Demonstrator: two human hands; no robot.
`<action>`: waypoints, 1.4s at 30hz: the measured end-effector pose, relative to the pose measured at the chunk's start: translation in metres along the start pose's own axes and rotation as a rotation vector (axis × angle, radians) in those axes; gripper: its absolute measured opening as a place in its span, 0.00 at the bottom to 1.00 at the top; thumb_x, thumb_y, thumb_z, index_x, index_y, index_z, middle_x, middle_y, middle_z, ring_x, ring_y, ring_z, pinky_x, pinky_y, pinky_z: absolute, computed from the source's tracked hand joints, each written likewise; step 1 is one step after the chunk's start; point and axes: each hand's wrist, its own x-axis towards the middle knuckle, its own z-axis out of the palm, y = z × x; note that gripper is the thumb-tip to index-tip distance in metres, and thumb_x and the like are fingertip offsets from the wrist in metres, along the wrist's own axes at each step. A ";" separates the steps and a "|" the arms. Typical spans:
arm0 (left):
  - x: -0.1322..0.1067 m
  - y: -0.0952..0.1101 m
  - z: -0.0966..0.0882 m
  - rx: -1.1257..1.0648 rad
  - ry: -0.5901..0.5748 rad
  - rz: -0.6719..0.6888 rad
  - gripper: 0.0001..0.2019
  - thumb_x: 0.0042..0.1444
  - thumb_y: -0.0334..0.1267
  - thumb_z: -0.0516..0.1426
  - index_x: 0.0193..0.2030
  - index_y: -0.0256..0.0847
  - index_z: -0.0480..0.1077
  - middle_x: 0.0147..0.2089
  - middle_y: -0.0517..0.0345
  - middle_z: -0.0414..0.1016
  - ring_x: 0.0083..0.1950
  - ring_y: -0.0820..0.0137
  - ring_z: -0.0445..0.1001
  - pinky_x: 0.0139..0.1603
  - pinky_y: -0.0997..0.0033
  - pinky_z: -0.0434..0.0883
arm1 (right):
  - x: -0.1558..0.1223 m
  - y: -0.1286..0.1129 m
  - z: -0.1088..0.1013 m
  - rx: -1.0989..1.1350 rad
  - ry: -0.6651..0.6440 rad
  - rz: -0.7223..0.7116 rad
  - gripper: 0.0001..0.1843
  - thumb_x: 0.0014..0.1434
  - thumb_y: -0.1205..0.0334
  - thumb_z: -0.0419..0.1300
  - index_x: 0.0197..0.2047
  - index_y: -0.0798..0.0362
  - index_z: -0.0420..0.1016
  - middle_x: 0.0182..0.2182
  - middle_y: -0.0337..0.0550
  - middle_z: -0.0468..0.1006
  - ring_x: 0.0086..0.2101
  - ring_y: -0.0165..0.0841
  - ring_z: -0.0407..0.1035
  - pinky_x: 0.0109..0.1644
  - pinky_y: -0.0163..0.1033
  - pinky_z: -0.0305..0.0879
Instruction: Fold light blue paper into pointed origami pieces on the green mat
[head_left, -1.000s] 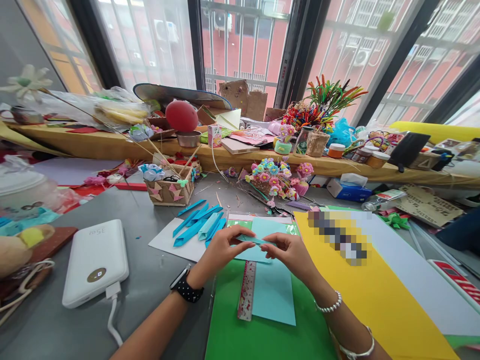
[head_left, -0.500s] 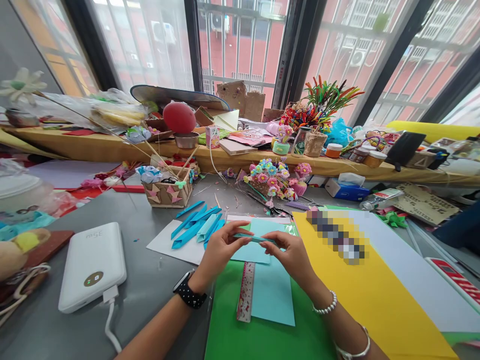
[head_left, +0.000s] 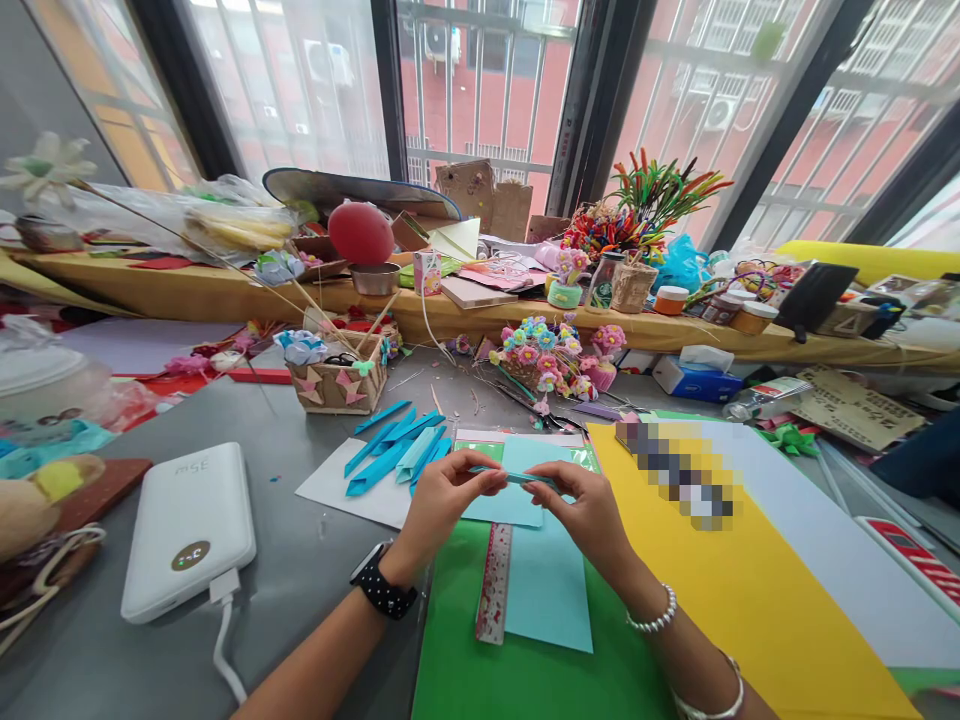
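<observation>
Left hand (head_left: 454,488): grip drawn to a pinch, thumb and fingertips on left end of a blue strip (head_left: 528,479). Right hand (head_left: 581,500): same narrow pinch, right end. Strip roughly level, over the far blue sheet (head_left: 491,511). Near blue sheet (head_left: 551,595) and ruler (head_left: 493,585), its left neighbour, on green board (head_left: 457,675). Farther left, folded pieces (head_left: 388,466) on white paper (head_left: 326,483). Power bank (head_left: 191,525) on tabletop (head_left: 300,600), left; yellow sheet (head_left: 705,575), right.

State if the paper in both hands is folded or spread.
Folded, it seems: the blue paper strip shows as a narrow band between left hand and right hand; layers unclear.
</observation>
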 end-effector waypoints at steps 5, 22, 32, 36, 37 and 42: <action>0.000 -0.001 -0.001 0.029 0.037 0.037 0.07 0.43 0.38 0.60 0.27 0.35 0.70 0.24 0.59 0.75 0.29 0.69 0.74 0.32 0.71 0.72 | 0.001 0.002 -0.001 0.000 0.051 0.088 0.12 0.47 0.53 0.59 0.28 0.55 0.72 0.19 0.41 0.74 0.21 0.32 0.69 0.25 0.35 0.66; 0.002 0.006 -0.006 0.080 0.017 0.016 0.06 0.44 0.37 0.59 0.26 0.37 0.73 0.24 0.58 0.76 0.29 0.68 0.75 0.34 0.70 0.73 | 0.002 0.001 -0.002 0.019 0.004 0.101 0.12 0.50 0.55 0.57 0.23 0.54 0.69 0.17 0.39 0.72 0.20 0.30 0.69 0.24 0.33 0.64; 0.005 0.004 -0.006 -0.062 0.016 -0.106 0.09 0.40 0.39 0.61 0.27 0.34 0.71 0.24 0.57 0.76 0.28 0.69 0.74 0.31 0.71 0.72 | 0.004 0.006 -0.003 0.188 -0.006 0.183 0.13 0.49 0.54 0.58 0.24 0.55 0.68 0.18 0.40 0.72 0.20 0.29 0.68 0.24 0.33 0.65; 0.004 0.008 -0.007 -0.079 0.036 -0.099 0.08 0.41 0.38 0.61 0.25 0.34 0.72 0.22 0.58 0.75 0.26 0.71 0.73 0.30 0.74 0.71 | 0.004 0.004 -0.003 0.208 -0.028 0.190 0.12 0.50 0.55 0.58 0.24 0.55 0.68 0.18 0.39 0.72 0.20 0.29 0.68 0.24 0.33 0.65; 0.003 0.009 -0.007 -0.076 0.034 -0.097 0.08 0.40 0.38 0.61 0.25 0.34 0.72 0.21 0.58 0.75 0.26 0.71 0.73 0.30 0.74 0.71 | 0.004 0.004 -0.003 0.212 -0.028 0.192 0.11 0.50 0.56 0.58 0.24 0.55 0.68 0.18 0.39 0.71 0.20 0.29 0.68 0.24 0.33 0.65; 0.003 0.010 -0.007 -0.072 0.006 -0.083 0.09 0.40 0.40 0.61 0.24 0.34 0.72 0.22 0.56 0.75 0.26 0.69 0.73 0.30 0.71 0.71 | 0.004 0.003 -0.005 0.238 -0.026 0.211 0.11 0.49 0.56 0.58 0.24 0.56 0.68 0.18 0.39 0.72 0.20 0.28 0.68 0.24 0.32 0.65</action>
